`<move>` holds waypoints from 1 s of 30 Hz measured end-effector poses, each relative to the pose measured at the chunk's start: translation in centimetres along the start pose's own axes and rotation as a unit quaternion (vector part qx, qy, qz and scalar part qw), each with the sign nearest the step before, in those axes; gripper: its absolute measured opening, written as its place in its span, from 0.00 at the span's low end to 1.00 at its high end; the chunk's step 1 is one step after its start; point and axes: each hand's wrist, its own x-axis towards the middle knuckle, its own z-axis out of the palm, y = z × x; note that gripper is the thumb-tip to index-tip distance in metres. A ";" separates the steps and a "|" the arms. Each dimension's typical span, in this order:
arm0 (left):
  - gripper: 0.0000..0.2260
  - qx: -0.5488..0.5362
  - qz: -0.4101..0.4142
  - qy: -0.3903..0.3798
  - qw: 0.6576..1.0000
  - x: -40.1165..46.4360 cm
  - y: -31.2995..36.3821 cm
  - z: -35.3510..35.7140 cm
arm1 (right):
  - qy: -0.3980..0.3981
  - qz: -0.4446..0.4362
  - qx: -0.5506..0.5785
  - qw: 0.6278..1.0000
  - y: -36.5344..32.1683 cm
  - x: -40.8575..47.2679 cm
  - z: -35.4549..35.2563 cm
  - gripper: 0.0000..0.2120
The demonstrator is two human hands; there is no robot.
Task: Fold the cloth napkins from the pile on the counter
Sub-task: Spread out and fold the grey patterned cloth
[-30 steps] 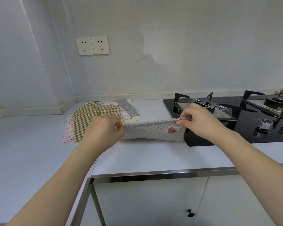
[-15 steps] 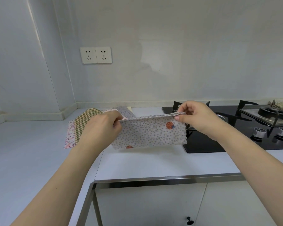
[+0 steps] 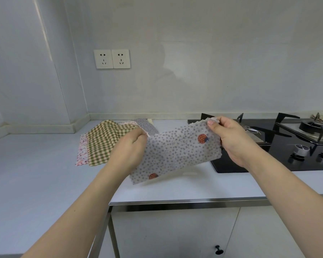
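A dotted napkin (image 3: 175, 151), grey-spotted with two red motifs, is held in the air above the white bench (image 3: 35, 164), tilted so that its right end sits higher than its left. Its upper left corner is pinched by the left hand (image 3: 128, 151), whose fingers are curled round the edge. Its upper right corner is pinched between thumb and fingers of the right hand (image 3: 229, 140). The lower edge hangs free, clear of the bench. Behind the left hand, the pile of napkins (image 3: 104, 142) is seen lying flat on the bench, a green checked one on top. A black gas hob (image 3: 287, 146) is set into the bench at the right.
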 end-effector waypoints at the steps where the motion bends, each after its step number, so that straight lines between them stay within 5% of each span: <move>1: 0.11 -0.002 -0.009 -0.014 1.000 0.1 -0.2 0.2 | 0.009 0.003 -0.013 1.000 0.5 0.2 0.1 0.07; 6: 0.16 -0.012 -0.056 -0.085 0.995 0.6 -1.7 1.7 | 0.055 0.002 -0.172 0.984 3.8 1.4 0.4 0.11; 14: 0.12 0.119 0.003 -0.064 0.991 1.4 -5.2 3.9 | 0.020 -0.080 -0.382 0.920 7.8 4.0 2.2 0.09; 21: 0.07 0.162 -0.045 -0.051 0.984 2.4 -7.1 4.8 | -0.041 -0.081 -0.512 0.854 10.5 8.0 4.5 0.07; 25: 0.19 0.308 0.058 0.001 0.950 1.9 -9.1 6.0 | -0.081 -0.077 -0.585 0.804 12.2 9.3 5.9 0.07; 30: 0.23 0.236 0.118 -0.054 0.963 2.0 -8.1 6.7 | 0.009 -0.152 -0.635 0.757 10.1 8.4 7.0 0.19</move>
